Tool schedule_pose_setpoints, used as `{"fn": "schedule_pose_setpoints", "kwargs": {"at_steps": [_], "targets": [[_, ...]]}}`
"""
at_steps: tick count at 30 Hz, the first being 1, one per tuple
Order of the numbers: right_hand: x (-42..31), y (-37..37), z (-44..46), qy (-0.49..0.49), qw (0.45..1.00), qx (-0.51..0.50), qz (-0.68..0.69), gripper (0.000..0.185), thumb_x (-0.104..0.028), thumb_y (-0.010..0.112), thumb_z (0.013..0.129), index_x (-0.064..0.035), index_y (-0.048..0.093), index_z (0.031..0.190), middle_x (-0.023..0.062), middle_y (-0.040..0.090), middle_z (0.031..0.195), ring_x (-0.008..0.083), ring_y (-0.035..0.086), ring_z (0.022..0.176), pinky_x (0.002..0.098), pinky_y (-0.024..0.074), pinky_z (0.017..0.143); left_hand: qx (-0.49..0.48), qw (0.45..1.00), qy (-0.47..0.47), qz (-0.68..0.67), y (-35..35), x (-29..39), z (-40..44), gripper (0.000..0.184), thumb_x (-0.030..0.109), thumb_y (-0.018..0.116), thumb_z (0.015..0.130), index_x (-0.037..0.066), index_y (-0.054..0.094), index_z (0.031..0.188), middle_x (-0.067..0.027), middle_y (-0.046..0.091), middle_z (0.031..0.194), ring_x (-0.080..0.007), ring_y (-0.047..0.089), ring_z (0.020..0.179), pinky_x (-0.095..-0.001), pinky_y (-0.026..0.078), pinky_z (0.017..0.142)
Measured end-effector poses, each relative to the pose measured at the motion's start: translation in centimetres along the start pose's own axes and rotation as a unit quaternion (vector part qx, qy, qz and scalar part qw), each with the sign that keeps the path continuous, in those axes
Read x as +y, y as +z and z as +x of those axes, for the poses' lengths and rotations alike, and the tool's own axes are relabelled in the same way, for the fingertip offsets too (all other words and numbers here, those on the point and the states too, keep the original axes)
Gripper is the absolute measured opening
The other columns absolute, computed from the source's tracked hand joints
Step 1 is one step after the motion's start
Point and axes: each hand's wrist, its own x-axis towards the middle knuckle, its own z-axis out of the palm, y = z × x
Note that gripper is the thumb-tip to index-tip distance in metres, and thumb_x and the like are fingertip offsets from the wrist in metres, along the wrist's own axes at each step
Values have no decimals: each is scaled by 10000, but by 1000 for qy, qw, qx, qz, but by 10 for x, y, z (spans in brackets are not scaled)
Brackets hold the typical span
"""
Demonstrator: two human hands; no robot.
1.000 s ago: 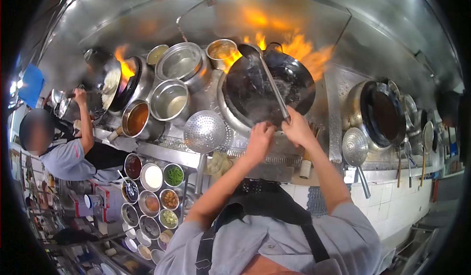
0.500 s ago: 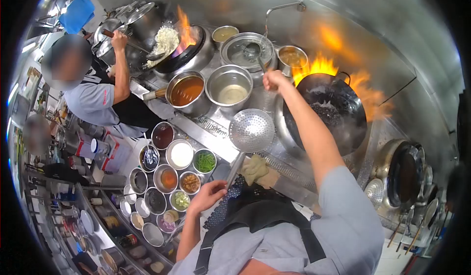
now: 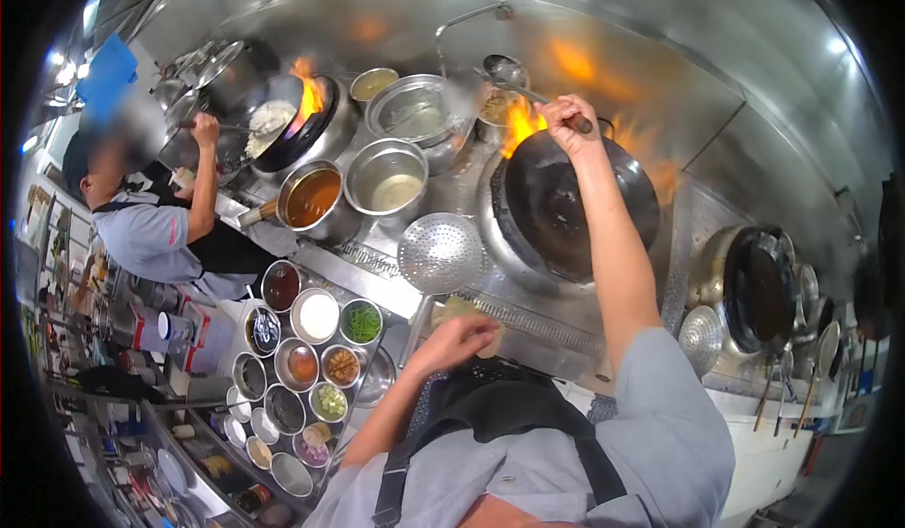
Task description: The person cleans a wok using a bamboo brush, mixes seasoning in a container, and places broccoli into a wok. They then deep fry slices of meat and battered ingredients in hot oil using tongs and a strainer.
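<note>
My right hand (image 3: 570,124) is closed around the handle of a ladle (image 3: 506,70), raised above the wok's far edge. The ladle's bowl is near the back wall, beyond a small pot of brownish liquid (image 3: 497,107). Below my right forearm a dark wok (image 3: 556,209) sits tilted on the burner, flames rising behind it; a little moisture glints inside. My left hand (image 3: 455,343) reaches to the stove's front edge with fingers stretched out, over a folded greenish cloth (image 3: 460,310). Whether the fingers touch the cloth I cannot tell.
A perforated strainer (image 3: 440,252) lies left of the wok. Pots of clear liquid (image 3: 386,177) and brown sauce (image 3: 311,198) stand beyond it. Several seasoning bowls (image 3: 314,315) fill the left side. A co-worker (image 3: 170,217) works another flaming wok. A second burner (image 3: 754,288) is at right.
My right hand has lifted the ladle from the water pot and brought it right, above the wok's far side. My left hand has moved right, toward the cloth. The view has shifted.
</note>
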Motion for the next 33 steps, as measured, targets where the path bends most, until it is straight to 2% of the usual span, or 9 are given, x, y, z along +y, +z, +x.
{"fn": "schedule_pose_setpoints", "kwargs": {"at_steps": [2, 6, 7, 12, 19, 22, 28, 32, 33], "targets": [[-36, 10, -33, -40, 998, 6, -55, 748, 15, 524, 863, 134, 26, 1408, 30, 484, 641, 136, 504, 495, 253, 516, 477, 25, 995, 76, 61, 28, 4, 41, 279, 89, 652, 860, 16, 657, 1130, -146, 682, 1034, -308, 648, 984, -385, 504, 882], [-83, 30, -118, -168, 941, 131, -263, 289, -5, 521, 865, 119, 417, 1105, 8, 454, 577, 133, 485, 486, 238, 463, 441, 138, 958, 183, 173, 83, 24, 111, 265, 43, 662, 794, 26, 671, 1058, -181, 653, 997, -362, 603, 1013, -439, 474, 902], [-86, 33, -144, -200, 921, 137, -304, 78, -14, 527, 857, -13, 486, 790, -1, 450, 554, 124, 479, 479, 234, 441, 437, 158, 950, 184, 199, 93, 26, 125, 231, 67, 658, 805, 34, 672, 1033, -174, 654, 996, -349, 603, 1012, -453, 466, 894], [-122, -3, -273, -228, 842, 250, -420, 180, -72, 551, 852, -87, 465, 694, -2, 490, 554, 108, 470, 440, 252, 386, 398, 143, 906, 119, 381, 138, 13, 177, 130, 200, 628, 855, 82, 670, 890, -126, 668, 931, -308, 615, 947, -515, 422, 832], [-92, -67, -446, -269, 666, 386, -578, 194, -106, 601, 843, -86, 513, 671, 23, 505, 571, 151, 494, 459, 294, 390, 401, 158, 904, 126, 376, 143, -7, 188, 146, 221, 614, 871, 102, 642, 792, -77, 671, 796, -298, 632, 866, -510, 395, 805], [-63, -84, -499, -275, 774, 330, -465, 122, -148, 617, 878, -49, 545, 877, -10, 464, 597, 116, 450, 454, 276, 378, 397, 161, 899, 119, 390, 146, 4, 183, 135, 213, 622, 872, 99, 633, 799, -66, 686, 830, -286, 631, 857, -499, 398, 817], [26, -74, -559, -239, 915, 204, -253, 360, -159, 550, 917, 21, 522, 1228, -35, 456, 710, 60, 399, 454, 239, 363, 372, 184, 883, 106, 418, 152, 5, 181, 144, 229, 613, 892, 100, 633, 832, -56, 689, 866, -275, 614, 891, -480, 391, 840], [65, -80, -564, -231, 881, 231, -342, 378, -123, 537, 892, 9, 520, 1245, -32, 439, 693, 60, 389, 440, 239, 342, 343, 194, 883, 97, 417, 156, -2, 185, 142, 243, 607, 895, 120, 649, 841, -39, 678, 907, -278, 602, 953, -499, 407, 849], [74, -80, -561, -225, 861, 246, -384, 374, -115, 534, 884, 3, 523, 1239, -30, 435, 689, 63, 387, 433, 242, 337, 340, 182, 895, 94, 395, 156, -3, 181, 119, 189, 623, 873, 106, 658, 950, -76, 653, 1015, -291, 583, 1007, -497, 405, 898]]}}
